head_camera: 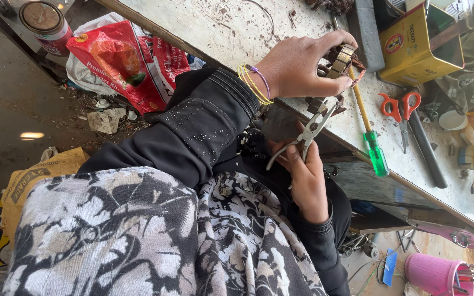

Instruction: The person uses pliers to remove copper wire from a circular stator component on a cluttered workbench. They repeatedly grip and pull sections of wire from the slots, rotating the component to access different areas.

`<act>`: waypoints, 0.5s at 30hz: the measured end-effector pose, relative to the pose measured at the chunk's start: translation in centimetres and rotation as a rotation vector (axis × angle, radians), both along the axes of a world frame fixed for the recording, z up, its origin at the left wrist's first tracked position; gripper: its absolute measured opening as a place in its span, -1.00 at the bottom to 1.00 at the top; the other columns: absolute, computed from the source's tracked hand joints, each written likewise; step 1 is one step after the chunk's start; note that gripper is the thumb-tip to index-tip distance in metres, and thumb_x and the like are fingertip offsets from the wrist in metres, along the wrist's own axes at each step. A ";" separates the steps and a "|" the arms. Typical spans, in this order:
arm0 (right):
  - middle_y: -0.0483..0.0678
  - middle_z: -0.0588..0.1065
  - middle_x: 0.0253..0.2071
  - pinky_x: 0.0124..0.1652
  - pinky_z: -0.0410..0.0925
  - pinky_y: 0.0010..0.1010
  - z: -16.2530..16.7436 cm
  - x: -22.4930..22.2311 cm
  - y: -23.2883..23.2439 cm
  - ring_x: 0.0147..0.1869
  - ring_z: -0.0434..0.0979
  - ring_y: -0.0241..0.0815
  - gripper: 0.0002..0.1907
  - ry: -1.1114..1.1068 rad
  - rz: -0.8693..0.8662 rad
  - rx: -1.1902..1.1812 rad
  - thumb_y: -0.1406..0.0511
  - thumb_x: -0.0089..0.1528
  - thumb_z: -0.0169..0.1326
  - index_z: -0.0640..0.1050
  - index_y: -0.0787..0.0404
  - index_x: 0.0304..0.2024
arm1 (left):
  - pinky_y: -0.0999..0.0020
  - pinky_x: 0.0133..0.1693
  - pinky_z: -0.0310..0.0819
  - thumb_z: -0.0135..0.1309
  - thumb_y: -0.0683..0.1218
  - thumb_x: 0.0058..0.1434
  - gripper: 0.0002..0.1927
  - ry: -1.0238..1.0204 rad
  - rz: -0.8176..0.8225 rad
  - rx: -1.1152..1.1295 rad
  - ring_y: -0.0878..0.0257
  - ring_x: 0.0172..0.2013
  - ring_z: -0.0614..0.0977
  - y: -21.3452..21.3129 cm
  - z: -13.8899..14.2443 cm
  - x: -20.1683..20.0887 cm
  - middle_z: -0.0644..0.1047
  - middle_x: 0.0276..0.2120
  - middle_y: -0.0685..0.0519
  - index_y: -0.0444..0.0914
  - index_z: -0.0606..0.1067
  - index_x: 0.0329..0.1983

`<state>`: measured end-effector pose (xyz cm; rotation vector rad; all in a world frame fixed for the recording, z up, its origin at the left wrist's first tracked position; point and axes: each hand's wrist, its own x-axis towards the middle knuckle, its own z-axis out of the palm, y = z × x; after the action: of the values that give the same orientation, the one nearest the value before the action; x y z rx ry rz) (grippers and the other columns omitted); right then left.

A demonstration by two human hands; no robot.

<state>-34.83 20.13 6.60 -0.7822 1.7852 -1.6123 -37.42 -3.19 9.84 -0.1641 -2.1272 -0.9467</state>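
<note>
Gripping a wound coil core at the desk edge, you worked pliers beneath it.

Your left hand (pixel 297 68) clenched the brown-and-brass coil core (pixel 342 60) against the pale desk (pixel 237 27), while your right hand (pixel 305 175) grasped the handles of the metal pliers (pixel 309 131), whose nose pointed up at the core. Just beyond the pliers lay a green-handled screwdriver (pixel 374 151), with orange scissors (pixel 400 109) farther off.
</note>
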 end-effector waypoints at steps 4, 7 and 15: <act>0.06 0.46 -0.01 0.12 0.45 -0.20 0.4 0.1 0.4 0.20 0.53 -0.04 -0.42 -0.009 -0.028 0.026 0.39 0.45 -0.25 0.03 0.27 0.52 | 0.26 -0.25 0.67 0.18 0.28 0.23 -0.39 0.024 -0.012 0.005 0.14 -0.33 0.77 0.6 -0.3 -0.2 0.70 -0.31 0.07 -0.08 0.36 0.22; 0.05 0.47 0.06 0.09 0.45 -0.24 1.0 -0.2 0.5 0.20 0.51 -0.10 -0.41 0.015 -0.034 0.061 0.40 0.43 -0.26 0.02 0.25 0.52 | 0.28 -0.25 0.68 0.17 0.27 0.24 -0.40 0.043 -0.030 0.009 0.16 -0.33 0.77 0.6 -0.2 -0.8 0.69 -0.29 0.07 -0.09 0.37 0.21; 0.08 0.50 -0.02 0.09 0.45 -0.29 1.4 -2.5 0.1 0.13 0.56 -0.10 -0.43 0.121 -0.039 0.080 0.41 0.45 -0.24 0.06 0.28 0.51 | 0.24 -0.26 0.65 0.20 0.29 0.22 -0.41 0.028 0.009 0.018 0.13 -0.35 0.76 0.1 0.3 -2.6 0.70 -0.30 0.08 -0.08 0.39 0.18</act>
<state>-37.31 20.26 7.96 -0.8278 1.9486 -1.5371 -40.06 -3.08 10.14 -0.1579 -2.0920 -0.9523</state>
